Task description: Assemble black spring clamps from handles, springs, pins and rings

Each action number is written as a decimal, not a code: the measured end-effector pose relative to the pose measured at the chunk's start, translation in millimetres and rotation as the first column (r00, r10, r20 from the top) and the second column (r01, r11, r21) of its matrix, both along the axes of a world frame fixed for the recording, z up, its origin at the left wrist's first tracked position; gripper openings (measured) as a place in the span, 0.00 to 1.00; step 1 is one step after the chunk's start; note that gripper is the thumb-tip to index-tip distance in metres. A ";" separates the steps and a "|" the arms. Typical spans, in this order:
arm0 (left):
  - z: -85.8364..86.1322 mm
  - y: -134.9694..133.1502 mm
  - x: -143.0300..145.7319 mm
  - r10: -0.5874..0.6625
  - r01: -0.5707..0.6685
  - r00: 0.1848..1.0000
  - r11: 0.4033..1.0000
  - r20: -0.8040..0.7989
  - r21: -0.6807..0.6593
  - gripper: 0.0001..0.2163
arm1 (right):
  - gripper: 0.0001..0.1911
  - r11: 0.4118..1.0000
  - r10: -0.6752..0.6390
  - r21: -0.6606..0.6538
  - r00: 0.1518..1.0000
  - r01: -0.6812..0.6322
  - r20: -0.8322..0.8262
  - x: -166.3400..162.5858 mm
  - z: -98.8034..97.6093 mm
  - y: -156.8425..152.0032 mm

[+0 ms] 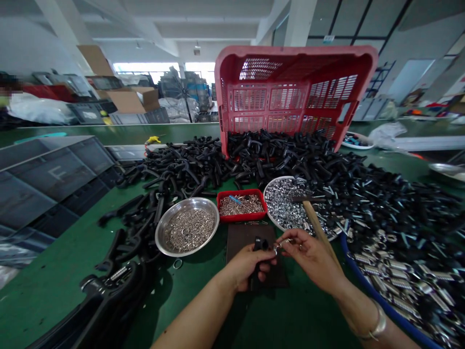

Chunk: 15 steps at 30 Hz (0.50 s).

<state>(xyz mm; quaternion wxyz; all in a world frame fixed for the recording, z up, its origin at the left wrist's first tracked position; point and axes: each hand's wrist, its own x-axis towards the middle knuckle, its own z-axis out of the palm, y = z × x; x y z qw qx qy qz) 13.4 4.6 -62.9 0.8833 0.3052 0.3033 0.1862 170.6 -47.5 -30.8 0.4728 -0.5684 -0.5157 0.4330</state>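
Black part (258,245): because the left hand (244,267) is holding it up over the dark mat (238,241), I'm thinking any loosening of that grip could let it twist.
Left hand: it's gripping the part, thumb and fingers closing around it.
Spring (285,242): it's sitting above the mat's right edge, pinched in the fingertips of the right hand (313,258). Being small and springy, it could ping away if the pinch is slipping.
Shiny bit (275,250): it's showing between the two hands, over the mat; I can't tell if it's touching the part. A bad angle could cause a misfit.
Hammer (319,228): it's lying right of the mat, head resting over the white bowl (267,209). The right forearm is passing so close that a bump could tip pieces out.
Red tray (223,217): it's sitting just beyond the mat, full of pins. A few loose pins (256,223) are lying between them, so a stray one could end up underneath the part.
Metal bowl (159,238): it's sitting left of the mat, with a loose ring (178,263) lying nearby that could easily be getting lost.
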 end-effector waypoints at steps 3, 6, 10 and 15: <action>-3.0 0.2 -0.3 -0.047 0.070 0.991 0.979 0.122 -0.189 0.10 | 0.06 0.987 0.047 0.140 0.981 -0.074 0.186 -6.4 19.3 5.4; -5.0 -0.5 -0.9 -0.057 0.119 0.979 0.940 0.195 -0.321 0.09 | 0.07 0.972 0.119 0.168 0.960 -0.165 0.255 -11.6 34.3 12.6; -3.9 -0.2 -1.7 -0.062 0.172 0.964 0.887 0.259 -0.428 0.08 | 0.08 0.961 0.200 0.120 0.925 -0.249 0.323 -13.8 38.1 19.6; -3.2 2.6 -2.6 -0.100 0.237 0.949 0.852 0.299 -0.467 0.06 | 0.09 0.951 0.209 0.120 0.875 -0.286 0.436 -10.4 32.8 21.2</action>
